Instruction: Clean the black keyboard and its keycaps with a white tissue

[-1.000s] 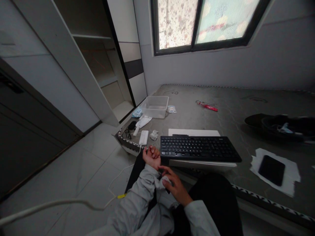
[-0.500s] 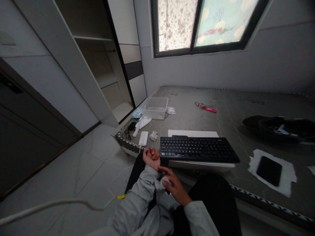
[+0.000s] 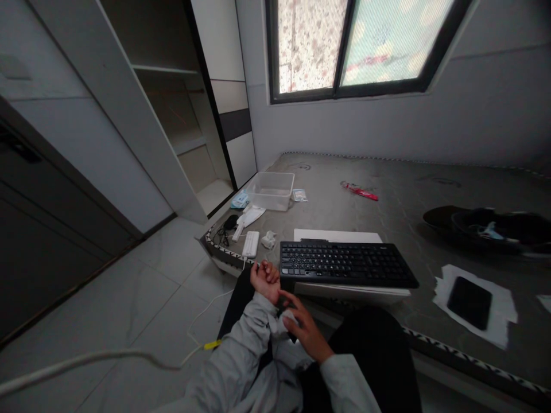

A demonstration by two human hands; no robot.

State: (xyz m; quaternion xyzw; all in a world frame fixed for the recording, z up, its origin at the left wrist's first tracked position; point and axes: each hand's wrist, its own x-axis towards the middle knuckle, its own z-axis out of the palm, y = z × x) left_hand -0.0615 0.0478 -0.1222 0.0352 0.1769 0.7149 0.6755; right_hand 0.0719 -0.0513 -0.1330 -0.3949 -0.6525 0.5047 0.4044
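Note:
My left hand [image 3: 266, 281] is turned palm up over my lap, its fingers curled in loosely and nothing visible in them. Just right of its wrist is my right hand [image 3: 307, 332], with a crumpled white tissue [image 3: 289, 316] pinched between thumb and fingers. The right index finger reaches to the left wrist and appears to touch it. Beyond both hands a black keyboard [image 3: 344, 263] rests on a white box [image 3: 353, 289]. A white power strip [image 3: 250, 244] and a crumpled white wad [image 3: 269, 240] lie near the left fingertips.
A clear plastic bin [image 3: 275, 198], a blue packet [image 3: 240, 199] and a red item [image 3: 361, 191] are farther back on the grey mattress [image 3: 387, 212]. To the right are a black cap [image 3: 469, 223] and a phone [image 3: 469, 302] on white paper. A white cable hangs at the left.
The view has shifted very slightly. Both hands keep nearly the same pose, with the right hand still at the left wrist.

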